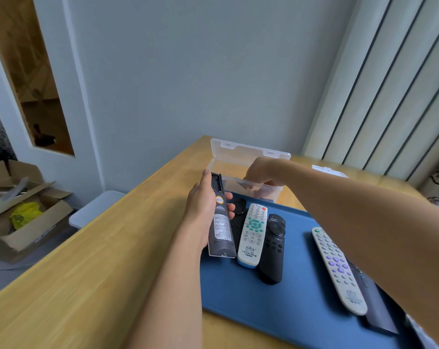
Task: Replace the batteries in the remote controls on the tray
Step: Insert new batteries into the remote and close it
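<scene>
My left hand (200, 205) grips a dark grey remote (219, 222) held back side up over the left edge of the blue tray (263, 311); its battery bay at the far end is open and looks empty. My right hand (260, 173) reaches down into the clear plastic box (238, 153) behind the tray, fingers curled inside it; what they hold is hidden. On the tray lie a white remote with green buttons (252, 234), a black remote (272, 250), another black item (238, 210) partly under them, and a white remote with purple buttons (338, 269).
A second clear box (328, 170) sits on the wooden table (87, 285) behind my right arm. A dark flat object (377, 313) lies under the purple-button remote. Open cardboard boxes (24, 215) and a white bin (97, 207) stand on the floor to the left.
</scene>
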A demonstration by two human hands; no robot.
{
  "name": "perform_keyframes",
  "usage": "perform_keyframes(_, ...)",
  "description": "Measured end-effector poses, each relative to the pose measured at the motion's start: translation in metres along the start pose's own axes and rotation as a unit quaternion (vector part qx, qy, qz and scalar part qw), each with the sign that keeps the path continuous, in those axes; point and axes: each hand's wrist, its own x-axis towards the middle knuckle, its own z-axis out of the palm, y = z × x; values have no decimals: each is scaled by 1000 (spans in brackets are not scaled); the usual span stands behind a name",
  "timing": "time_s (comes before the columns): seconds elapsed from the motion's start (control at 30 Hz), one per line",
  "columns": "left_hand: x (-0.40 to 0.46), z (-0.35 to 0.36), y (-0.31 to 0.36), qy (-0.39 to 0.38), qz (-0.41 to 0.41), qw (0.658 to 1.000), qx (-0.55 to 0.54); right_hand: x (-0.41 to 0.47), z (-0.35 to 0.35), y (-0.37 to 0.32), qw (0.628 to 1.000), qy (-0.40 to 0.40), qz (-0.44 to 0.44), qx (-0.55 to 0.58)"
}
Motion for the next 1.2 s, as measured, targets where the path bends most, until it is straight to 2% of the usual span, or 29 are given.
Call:
perform_keyframes(0.1,2,0,-1,-4,-1,1000,0,5,-3,-1,1000,-19,6,-19)
perform_keyframes(0.17,3,0,-1,-5,0,1000,-2,10,-4,-1,996,4,-25,-85)
perform_keyframes(0.23,4,0,0,-5,-1,1000,-2,12,-5,0,970,56,-70,-227)
perform_keyframes(0.3,5,0,0,-5,-2,1000,0,13,-7,4,941,97,-103,-306)
perform_keyframes(0.47,6,0,-2,-6,-3,1000,4,10,-8,15,889,85,-143,-426)
perform_keyframes(0.6,6,0,-1,-8,1,1000,7,10,-10,15,899,60,-161,-403)
perform_keyframes(0.7,6,0,-1,-9,4,1000,11,9,-15,13,889,25,-195,-413)
perform_keyframes(0.83,6,2,-3,-8,1,1000,16,15,-11,18,886,59,-221,-404)
perform_keyframes(1.03,5,2,-2,-9,-2,1000,21,11,-7,20,898,41,-173,-402)
perform_keyframes(1.2,2,5,-1,-12,-6,1000,23,9,-4,19,912,86,-156,-370)
